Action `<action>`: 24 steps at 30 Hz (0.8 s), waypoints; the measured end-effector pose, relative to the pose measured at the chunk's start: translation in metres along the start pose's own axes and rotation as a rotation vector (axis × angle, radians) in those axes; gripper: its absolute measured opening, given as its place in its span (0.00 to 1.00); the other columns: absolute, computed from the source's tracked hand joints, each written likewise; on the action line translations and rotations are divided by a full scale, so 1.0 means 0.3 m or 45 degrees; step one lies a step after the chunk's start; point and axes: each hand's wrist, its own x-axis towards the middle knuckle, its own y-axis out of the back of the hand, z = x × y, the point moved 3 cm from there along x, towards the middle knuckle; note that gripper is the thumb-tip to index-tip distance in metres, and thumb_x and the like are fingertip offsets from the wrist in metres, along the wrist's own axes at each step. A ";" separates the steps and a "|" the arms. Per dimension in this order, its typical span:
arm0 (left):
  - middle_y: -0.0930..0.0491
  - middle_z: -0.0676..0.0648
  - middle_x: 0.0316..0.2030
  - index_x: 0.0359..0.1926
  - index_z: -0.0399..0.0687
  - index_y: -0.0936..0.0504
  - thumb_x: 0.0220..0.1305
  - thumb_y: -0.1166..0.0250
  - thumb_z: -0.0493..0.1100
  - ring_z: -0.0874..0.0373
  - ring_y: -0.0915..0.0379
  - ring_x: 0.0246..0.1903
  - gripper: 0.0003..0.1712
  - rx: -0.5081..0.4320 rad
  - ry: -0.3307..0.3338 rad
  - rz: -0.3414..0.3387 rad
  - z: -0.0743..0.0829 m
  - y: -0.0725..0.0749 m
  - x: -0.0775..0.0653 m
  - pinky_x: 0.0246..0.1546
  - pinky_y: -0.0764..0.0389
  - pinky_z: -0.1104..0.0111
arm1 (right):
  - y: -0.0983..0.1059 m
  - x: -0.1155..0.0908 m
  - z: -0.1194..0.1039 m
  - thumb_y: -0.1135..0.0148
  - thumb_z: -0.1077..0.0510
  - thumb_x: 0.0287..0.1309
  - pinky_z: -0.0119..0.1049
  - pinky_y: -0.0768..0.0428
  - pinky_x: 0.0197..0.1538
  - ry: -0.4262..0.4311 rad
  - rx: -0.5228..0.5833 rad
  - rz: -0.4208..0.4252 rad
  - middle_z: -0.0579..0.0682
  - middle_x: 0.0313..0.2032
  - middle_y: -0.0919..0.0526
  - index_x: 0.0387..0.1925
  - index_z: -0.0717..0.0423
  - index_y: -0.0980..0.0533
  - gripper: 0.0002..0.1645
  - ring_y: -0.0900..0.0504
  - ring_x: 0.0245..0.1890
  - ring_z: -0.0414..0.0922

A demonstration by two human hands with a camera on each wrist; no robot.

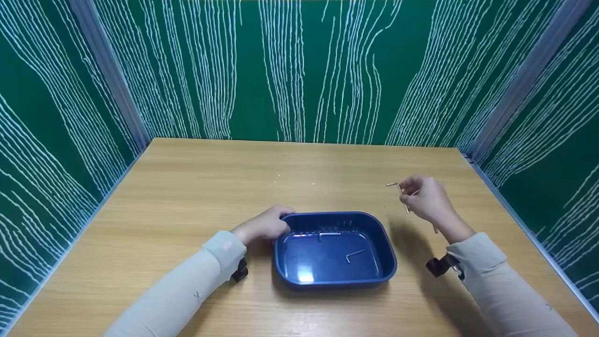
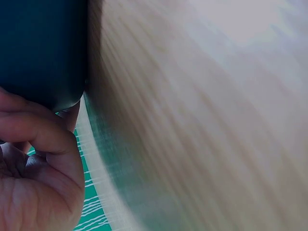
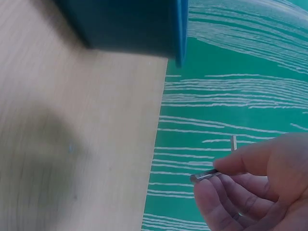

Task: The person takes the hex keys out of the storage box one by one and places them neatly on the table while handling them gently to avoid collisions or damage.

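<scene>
Hex key [image 1: 398, 184] in right grip [image 1: 427, 199]; left grip [image 1: 269, 224] holds tray [image 1: 327, 267].

Green walls with wavy white lines [image 1: 318, 70] enclose a light-brown wood-grain table [image 1: 224, 173] on three sides; straight greyish posts [image 1: 111, 70] mark the corners.

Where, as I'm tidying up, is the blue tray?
In the head view, the blue tray sits just right of centre on the table, its far-left corner gripped by the left hand.
</scene>
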 end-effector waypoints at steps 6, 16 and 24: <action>0.21 0.48 0.35 0.54 0.45 0.14 0.62 0.46 0.29 0.59 0.31 0.19 0.23 0.009 0.007 0.000 0.002 0.002 -0.003 0.18 0.30 0.72 | 0.010 0.008 0.049 0.36 0.68 0.65 0.30 0.16 0.33 -0.057 -0.012 -0.032 0.67 0.44 0.13 0.51 0.71 0.19 0.15 0.14 0.37 0.51; 0.23 0.49 0.32 0.51 0.43 0.15 0.62 0.46 0.28 0.59 0.32 0.18 0.20 0.012 0.002 -0.001 0.000 -0.002 0.001 0.17 0.30 0.72 | 0.020 0.020 0.130 0.37 0.69 0.63 0.28 0.16 0.31 -0.126 0.010 -0.027 0.67 0.44 0.14 0.51 0.74 0.20 0.16 0.15 0.35 0.47; 0.24 0.48 0.32 0.53 0.41 0.16 0.61 0.45 0.28 0.60 0.33 0.18 0.21 0.041 -0.012 0.008 -0.001 -0.001 0.008 0.18 0.30 0.73 | 0.024 0.019 0.180 0.36 0.67 0.66 0.31 0.15 0.32 -0.243 -0.009 -0.084 0.68 0.48 0.16 0.57 0.74 0.22 0.21 0.14 0.34 0.46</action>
